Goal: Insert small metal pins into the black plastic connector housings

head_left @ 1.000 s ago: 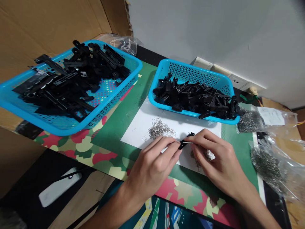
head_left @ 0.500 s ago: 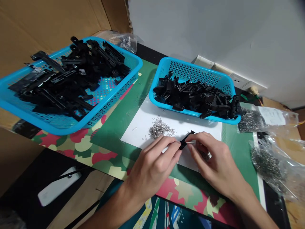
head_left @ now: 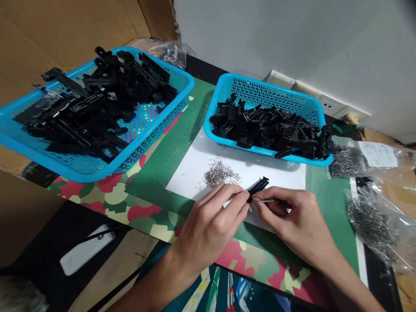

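Observation:
My left hand (head_left: 214, 219) pinches the lower end of a long, narrow black plastic part (head_left: 259, 185), whose far end points up and to the right. Close against it, the thumb and forefinger of my right hand (head_left: 295, 219) are closed on a thin metal pin (head_left: 267, 201). The fingertips hide where pin and plastic part come near each other, so I cannot tell if they touch. Beyond my left knuckles lies a heap of small bent metal wires (head_left: 219, 173) on a white paper sheet (head_left: 182, 182).
A large blue basket (head_left: 156, 130) of long black parts stands at left. Behind the paper is a smaller blue basket (head_left: 266, 149) of short black parts. Plastic bags of small metal pieces (head_left: 370, 221) lie at right. Power sockets (head_left: 328, 104) line the grey wall.
The black part has turned, now showing a wider, slotted side. My right fingertips have shifted slightly down, and the pin is still between them. The view has tilted a little.

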